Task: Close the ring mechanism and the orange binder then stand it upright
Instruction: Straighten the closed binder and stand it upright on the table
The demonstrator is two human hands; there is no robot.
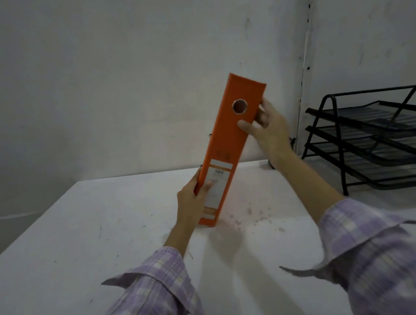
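Plaid sleeves (151, 294) nearest. Left hand (191, 199) gripping lower edge of orange binder (227, 149). Binder closed, tilted right (spine toward camera), bottom corner on white table (82, 253). Right hand (266, 123) clasping upper spine. Black tray rack (384, 139) far right.

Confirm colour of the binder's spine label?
White with orange bands, on the spine label of the orange binder; head view.
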